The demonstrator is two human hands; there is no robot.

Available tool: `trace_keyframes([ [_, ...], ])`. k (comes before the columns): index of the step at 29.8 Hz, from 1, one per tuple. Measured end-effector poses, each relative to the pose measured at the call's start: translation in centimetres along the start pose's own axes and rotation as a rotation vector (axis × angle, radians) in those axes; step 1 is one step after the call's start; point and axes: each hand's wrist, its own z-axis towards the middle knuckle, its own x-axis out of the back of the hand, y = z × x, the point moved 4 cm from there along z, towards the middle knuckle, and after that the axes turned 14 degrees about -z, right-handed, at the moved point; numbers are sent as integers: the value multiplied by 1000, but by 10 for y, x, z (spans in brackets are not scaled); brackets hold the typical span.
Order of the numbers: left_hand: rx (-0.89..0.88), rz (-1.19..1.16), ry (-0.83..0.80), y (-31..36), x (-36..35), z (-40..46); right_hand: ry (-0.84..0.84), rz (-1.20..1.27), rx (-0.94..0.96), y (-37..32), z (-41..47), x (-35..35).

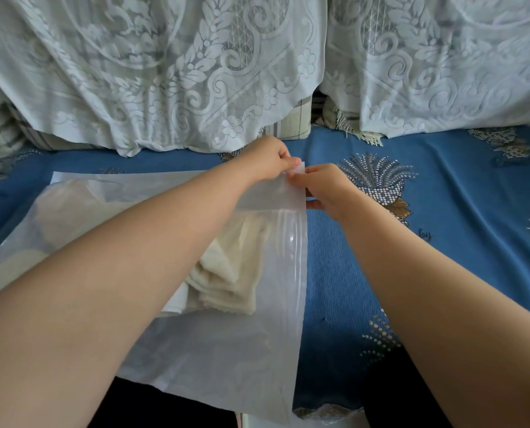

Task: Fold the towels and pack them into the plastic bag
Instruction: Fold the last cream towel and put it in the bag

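— Where is the bag [220, 350] found?
— It is laid flat on the blue cover [443, 257], its zip edge turned right. The cream towels [226, 273] are seen inside it, through the plastic.
— How are the hands placed?
— The far right corner of the bag is pinched by the left hand [268, 162] and by the right hand [325, 189], just beside each other.
— And behind?
— A lace cloth [165, 72] is draped along the far side.
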Motion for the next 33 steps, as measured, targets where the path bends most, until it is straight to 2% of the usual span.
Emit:
trace_keyframes([
  [4, 26, 107, 95, -2, -12, 3, 30, 59, -133, 6, -3, 0],
  [7, 32, 96, 130, -3, -16, 6, 32, 134, -200, 10, -10, -2],
  [27, 222, 51, 268, -16, 13, 39, -92, 102, -289, 42, -61, -20],
  [29, 178, 118, 269, -14, 13, 37, -85, 95, -292, 44, -62, -21],
  [30, 105, 222, 285, -8, 12, 33, -82, 83, -294, 45, -62, -22],
  [32, -166, 439, 273, 9, 2, 22, -86, 60, -290, 45, -61, -24],
  [33, -324, 483, 190, 18, -7, 12, -87, 51, -286, 45, -60, -25],
])
